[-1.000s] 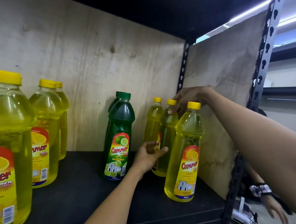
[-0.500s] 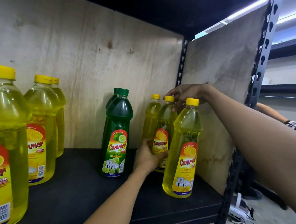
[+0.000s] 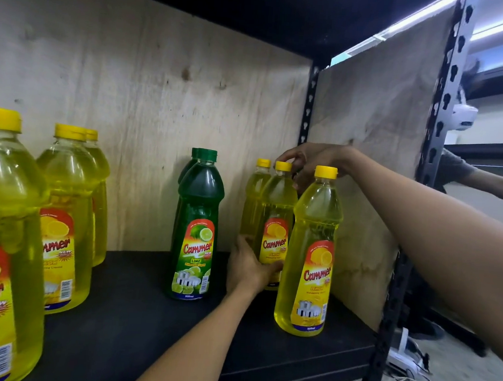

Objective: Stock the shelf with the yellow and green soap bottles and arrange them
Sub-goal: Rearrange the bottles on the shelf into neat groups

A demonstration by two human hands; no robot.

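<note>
Left grip [image 3: 251, 267] wraps the lower body of the middle lemon bottle [image 3: 276, 210], and right grip [image 3: 309, 161] curls round its neck. It stands right of the green lime bottle [image 3: 197, 225]. Risk imo: turning it bumps the front lemon bottle [image 3: 311, 254], further right, off the shelf [image 3: 146, 317] edge. Labels read Cammer, LEMON, LIME, 900ml.

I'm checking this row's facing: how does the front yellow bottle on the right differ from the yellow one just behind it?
The front yellow bottle stands free near the edge of the shelf; the held yellow bottle sits further back. Nothing touches the front one, while the left grip holds the held one's lower body and the right grip its neck. Both are upright and yellow-capped, with lemon labels facing out.
</note>
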